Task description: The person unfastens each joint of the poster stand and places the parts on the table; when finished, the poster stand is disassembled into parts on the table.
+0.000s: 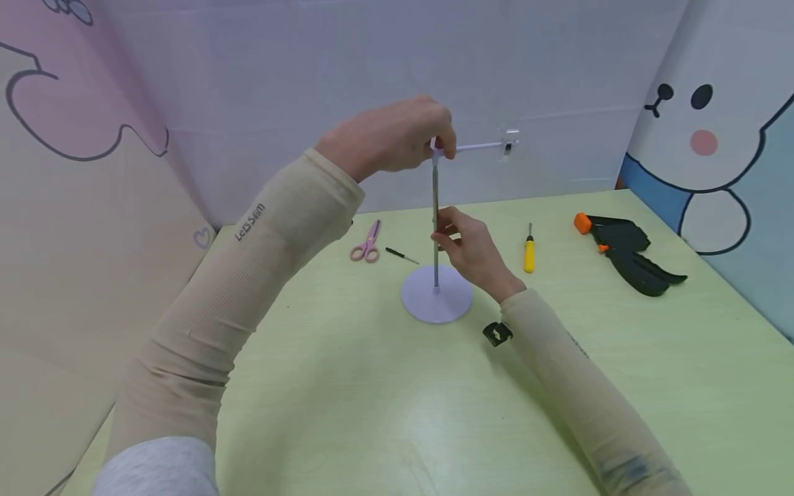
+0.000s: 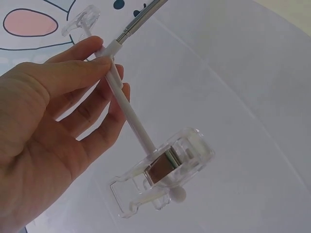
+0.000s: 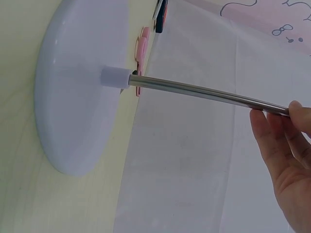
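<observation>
A round pale-lilac base (image 1: 428, 308) sits on the table, with a thin metal pole (image 1: 435, 189) rising upright from its short collar. A white crossbar (image 2: 133, 119) tops the pole. Clear plastic clips end it on both sides, a near one (image 2: 187, 153) with a metal spring and a far one (image 2: 87, 19). My left hand (image 1: 400, 138) pinches the crossbar between thumb and finger, close to the joint with the pole. Lower down, my right hand (image 1: 471, 248) holds the pole between thumb and fingertips, above the base.
Behind the base lie pink scissors (image 1: 372, 238) and a small black-handled screwdriver (image 1: 395, 253). A yellow-handled screwdriver (image 1: 529, 256) is to the right, and beyond it a black tool with orange parts (image 1: 626, 248). Printed sheets (image 1: 279, 83) wall the table at the back and sides.
</observation>
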Demonstrator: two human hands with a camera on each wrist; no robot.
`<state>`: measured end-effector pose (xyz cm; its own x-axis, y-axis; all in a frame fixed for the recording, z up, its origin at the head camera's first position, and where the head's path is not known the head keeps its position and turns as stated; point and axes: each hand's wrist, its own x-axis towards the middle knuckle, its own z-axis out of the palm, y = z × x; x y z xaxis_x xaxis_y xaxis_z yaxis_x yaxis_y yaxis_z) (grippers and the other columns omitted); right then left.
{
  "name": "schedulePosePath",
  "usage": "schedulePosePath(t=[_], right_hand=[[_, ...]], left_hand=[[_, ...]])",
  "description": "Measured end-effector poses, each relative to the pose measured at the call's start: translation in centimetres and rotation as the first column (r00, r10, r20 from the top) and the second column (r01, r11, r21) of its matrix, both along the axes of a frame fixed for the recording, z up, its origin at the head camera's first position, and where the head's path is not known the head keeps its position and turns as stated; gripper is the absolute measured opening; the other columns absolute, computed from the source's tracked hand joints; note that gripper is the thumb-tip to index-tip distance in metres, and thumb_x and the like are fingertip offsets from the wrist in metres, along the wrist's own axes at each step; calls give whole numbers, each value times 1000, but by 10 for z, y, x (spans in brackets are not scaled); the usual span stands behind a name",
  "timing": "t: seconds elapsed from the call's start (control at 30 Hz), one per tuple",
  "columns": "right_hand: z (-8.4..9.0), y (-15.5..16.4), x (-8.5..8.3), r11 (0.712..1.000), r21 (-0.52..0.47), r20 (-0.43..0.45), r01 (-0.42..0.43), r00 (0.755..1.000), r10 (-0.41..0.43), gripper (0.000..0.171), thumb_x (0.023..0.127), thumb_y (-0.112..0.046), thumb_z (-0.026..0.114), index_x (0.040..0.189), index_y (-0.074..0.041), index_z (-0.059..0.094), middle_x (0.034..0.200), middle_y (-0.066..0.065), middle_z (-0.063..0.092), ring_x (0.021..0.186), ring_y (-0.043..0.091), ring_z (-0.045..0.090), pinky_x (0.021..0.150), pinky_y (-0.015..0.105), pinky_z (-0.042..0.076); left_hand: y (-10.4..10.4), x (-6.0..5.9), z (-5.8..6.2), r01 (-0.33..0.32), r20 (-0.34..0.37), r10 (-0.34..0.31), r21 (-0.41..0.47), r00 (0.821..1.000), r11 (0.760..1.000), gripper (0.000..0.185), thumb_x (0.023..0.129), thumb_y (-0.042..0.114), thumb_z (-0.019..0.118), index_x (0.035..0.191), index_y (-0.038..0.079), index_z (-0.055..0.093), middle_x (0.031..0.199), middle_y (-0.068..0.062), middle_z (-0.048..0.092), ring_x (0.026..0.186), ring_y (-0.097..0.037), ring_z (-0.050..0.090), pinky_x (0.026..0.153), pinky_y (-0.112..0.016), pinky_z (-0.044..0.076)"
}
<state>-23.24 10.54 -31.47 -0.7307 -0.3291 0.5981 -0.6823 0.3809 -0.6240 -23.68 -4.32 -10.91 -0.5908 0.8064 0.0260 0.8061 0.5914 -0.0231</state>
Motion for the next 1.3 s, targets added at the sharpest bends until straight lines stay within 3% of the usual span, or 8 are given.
schedulePosePath(t=[1.3], right_hand=[[0,6,4,1000,20,-23,7,1000,-6,21,90,2,60,109,0,51,94,11,61,88,23,63,69,30,55]], left_hand=[[6,1,3,21,3,-21,11,1000,1000,24,92,-3,56,109,3,71,107,-9,67,99,-19,59,85,-27,49]])
